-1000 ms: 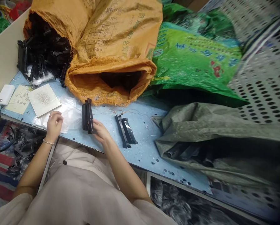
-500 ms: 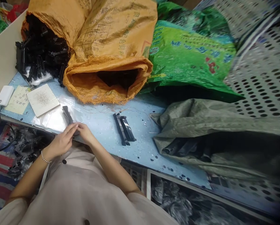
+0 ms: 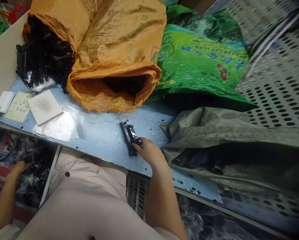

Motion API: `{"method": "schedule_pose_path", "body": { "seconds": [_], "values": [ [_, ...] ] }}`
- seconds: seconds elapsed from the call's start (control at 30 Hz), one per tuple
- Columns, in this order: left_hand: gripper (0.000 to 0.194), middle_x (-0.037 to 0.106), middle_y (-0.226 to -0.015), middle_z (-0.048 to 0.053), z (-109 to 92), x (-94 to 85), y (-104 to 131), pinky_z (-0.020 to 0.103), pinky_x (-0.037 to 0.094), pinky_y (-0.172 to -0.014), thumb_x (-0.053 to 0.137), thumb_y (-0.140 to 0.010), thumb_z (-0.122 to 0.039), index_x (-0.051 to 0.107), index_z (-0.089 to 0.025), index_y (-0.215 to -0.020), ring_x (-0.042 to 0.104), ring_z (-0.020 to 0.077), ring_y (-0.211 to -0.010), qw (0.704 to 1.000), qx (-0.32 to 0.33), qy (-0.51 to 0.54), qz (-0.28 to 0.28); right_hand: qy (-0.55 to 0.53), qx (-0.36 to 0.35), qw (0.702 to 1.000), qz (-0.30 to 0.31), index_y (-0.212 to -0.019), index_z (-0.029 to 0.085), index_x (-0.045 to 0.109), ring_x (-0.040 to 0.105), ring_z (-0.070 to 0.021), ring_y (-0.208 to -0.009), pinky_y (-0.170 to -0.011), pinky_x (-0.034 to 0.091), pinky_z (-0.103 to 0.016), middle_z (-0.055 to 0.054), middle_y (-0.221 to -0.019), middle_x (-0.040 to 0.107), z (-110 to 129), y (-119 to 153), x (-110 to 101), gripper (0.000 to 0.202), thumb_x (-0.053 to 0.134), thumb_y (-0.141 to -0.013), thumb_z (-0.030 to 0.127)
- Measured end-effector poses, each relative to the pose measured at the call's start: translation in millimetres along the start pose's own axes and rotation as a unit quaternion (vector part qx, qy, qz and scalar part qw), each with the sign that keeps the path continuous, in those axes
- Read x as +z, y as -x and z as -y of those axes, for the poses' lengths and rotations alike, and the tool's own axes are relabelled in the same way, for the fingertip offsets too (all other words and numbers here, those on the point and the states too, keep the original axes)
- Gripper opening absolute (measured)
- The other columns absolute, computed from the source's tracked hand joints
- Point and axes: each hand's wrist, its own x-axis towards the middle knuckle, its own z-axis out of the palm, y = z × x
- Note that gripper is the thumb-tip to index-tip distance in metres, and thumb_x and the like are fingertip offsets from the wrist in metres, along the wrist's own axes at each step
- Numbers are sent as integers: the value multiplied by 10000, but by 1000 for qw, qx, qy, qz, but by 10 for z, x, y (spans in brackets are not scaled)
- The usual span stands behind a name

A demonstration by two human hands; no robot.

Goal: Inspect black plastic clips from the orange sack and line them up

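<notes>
My right hand [image 3: 147, 151] is on the blue table surface, its thumb and fingers closed on the near right end of a black plastic part [image 3: 133, 136]. A second black part [image 3: 125, 140] lies directly left of it. Down at the lower left, below the table edge, my left hand [image 3: 19, 166] reaches in among black parts in clear wrapping [image 3: 35, 176]. Its fingers are mostly hidden there, so whether it holds anything cannot be made out.
An open orange sack [image 3: 114, 68] and black parts [image 3: 43, 63] spilling from another stand behind. A green sack [image 3: 202, 63] and grey-green sack [image 3: 239, 133] lie right. A white tile [image 3: 45, 106], clear bags [image 3: 61, 125] and white device [image 3: 4, 102] are left.
My hands were together over a dark part at the clear bags. They have parted: the left moved down into the wrapped parts, the right moved right and took hold of a black part.
</notes>
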Motion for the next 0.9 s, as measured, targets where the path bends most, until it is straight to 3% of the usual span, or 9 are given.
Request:
{"method": "schedule_pose_path", "body": {
  "seconds": [0.1,0.2,0.27,0.33,0.43,0.5,0.6,0.77,0.9],
  "values": [
    [240,567,-485,43,-330,77,-34,423,530,-633,743,-570,-372,572,-207,-541,681,329,-643,997,-1,52,52,-70,-13,996,51,-983,138,714,635,-262,-804,-750,468,-382,-138,-890,696,-103,80,25,260,563,-872,319],
    [386,715,-787,75,-1140,31,123,387,563,-695,711,-742,-496,686,-180,-964,696,245,-712,950,153,251,107,-332,-29,938,91,-994,164,708,598,-196,-724,-692,468,-331,-63,-822,682,128,182,35,305,584,-859,409],
    [379,707,-896,84,-1842,31,207,380,565,-769,659,-841,-508,665,-186,-1041,684,205,-754,895,293,335,24,-502,-37,855,127,-1014,175,710,571,-155,-665,-626,457,-289,-31,-804,674,433,227,74,368,639,-828,484],
    [273,667,-1008,104,-2491,77,201,360,549,-831,694,-845,-432,655,-187,-960,665,213,-884,866,368,294,-166,-598,-40,781,172,-976,176,723,538,-127,-609,-569,428,-259,-12,-755,661,766,242,125,381,710,-780,502],
    [221,641,-1073,157,-3036,140,20,376,513,-853,762,-794,-307,627,-170,-903,621,284,-1029,883,344,126,-294,-660,-35,722,206,-917,175,735,537,-119,-588,-539,416,-241,-11,-709,661,1096,216,153,345,770,-740,469],
    [84,659,-986,144,-3069,116,-143,357,494,-799,673,-858,-243,625,-173,-854,627,277,-975,902,314,89,-282,-682,-27,704,197,-886,178,740,561,-124,-600,-544,431,-238,-24,-727,687,1160,193,122,322,791,-725,453],
    [151,646,-761,59,-2886,17,-311,301,449,-669,615,-889,-287,659,-188,-785,602,200,-733,900,306,239,-198,-713,-19,668,213,-903,179,753,608,-135,-666,-593,489,-250,-69,-898,748,1218,182,73,342,824,-702,446],
    [329,599,-650,-8,-2789,-27,-301,243,372,-563,847,-625,-423,674,-159,-721,493,102,-575,783,267,561,-3,-734,-55,582,347,-932,169,750,611,-135,-649,-609,530,-266,-55,-849,747,1752,106,270,385,866,-667,423],
    [419,593,-684,-1,-2776,-42,-245,245,415,-588,878,-566,-451,625,-157,-722,535,105,-624,732,239,637,38,-752,-32,538,379,-805,148,712,628,-140,-630,-606,562,-265,-19,-699,696,2061,-85,514,292,879,-664,342]
  ]
}}
